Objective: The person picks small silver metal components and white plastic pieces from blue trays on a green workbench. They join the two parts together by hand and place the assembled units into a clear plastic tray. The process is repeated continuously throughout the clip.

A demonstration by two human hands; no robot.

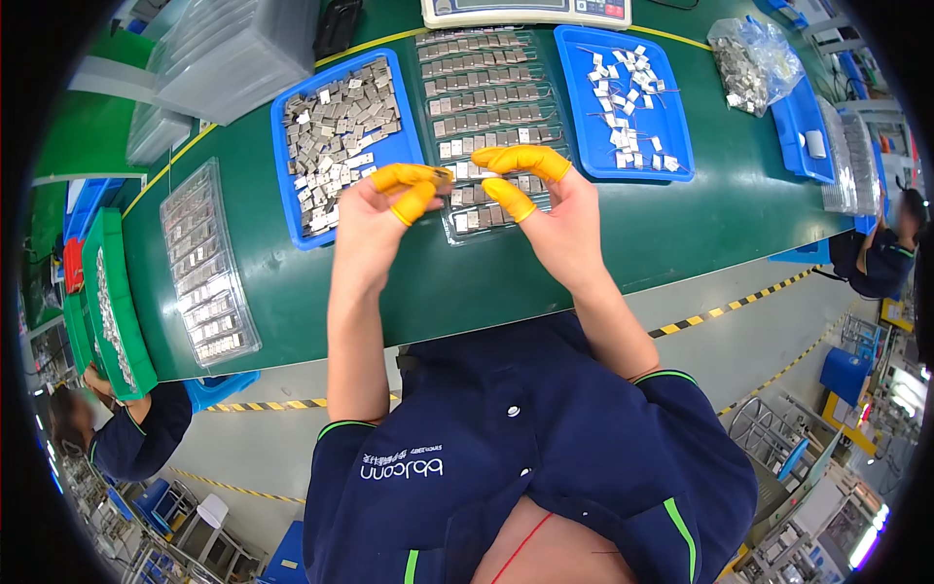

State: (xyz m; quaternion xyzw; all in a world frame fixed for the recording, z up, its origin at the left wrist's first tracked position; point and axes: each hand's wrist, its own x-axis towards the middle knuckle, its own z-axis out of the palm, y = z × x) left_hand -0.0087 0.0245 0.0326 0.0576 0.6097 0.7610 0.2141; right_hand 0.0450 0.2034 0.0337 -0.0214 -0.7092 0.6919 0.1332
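Note:
Both hands are raised over the green table point(681, 224), with yellow finger cots on the fingertips. My left hand point(375, 214) pinches a small silver metal piece point(444, 177) between thumb and forefinger. My right hand point(555, 209) is close beside it, forefinger stretched toward the piece, thumb apart below, nothing held. Under the hands lies a clear tray point(486, 88) with rows of silver pieces. A blue tray point(404, 146) heaped with loose silver pieces sits just left of it.
A blue tray point(676, 146) of small white wired parts lies to the right, with a bag of metal parts point(749, 58) beyond. Another clear tray point(206, 263) is at left, a scale point(525, 12) at the far edge. Co-workers sit at left point(136, 433) and right point(880, 258).

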